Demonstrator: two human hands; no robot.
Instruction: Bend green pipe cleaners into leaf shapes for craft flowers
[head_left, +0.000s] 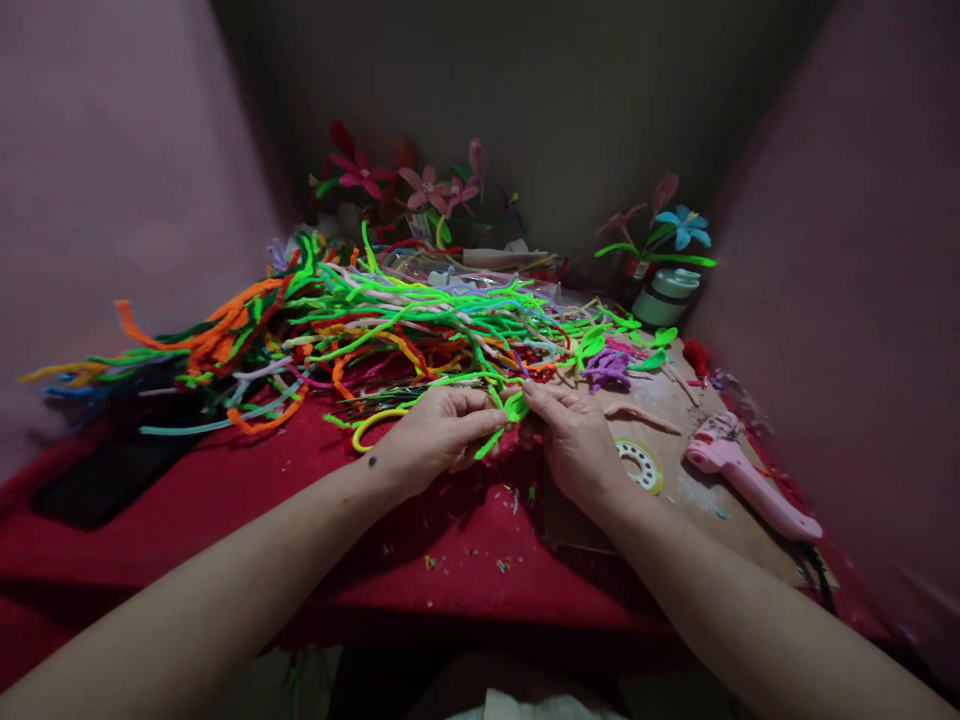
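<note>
Between my two hands is a bright green pipe cleaner, bent into a small leaf-like shape with a loose end hanging down to the left. My left hand pinches it from the left with thumb and fingers. From the right, my right hand grips the folded part at its upper edge. Some of the fingers are hidden behind the piece. Just beyond the hands lies a large heap of pipe cleaners in green, orange, red and white. Yellow scissor handles show beside my left wrist.
On a board at right lie a pink glue gun, a tape roll and a purple fuzzy piece. A black phone rests at left. Pipe-cleaner flowers and a pale green jar stand behind. Scraps litter the red cloth.
</note>
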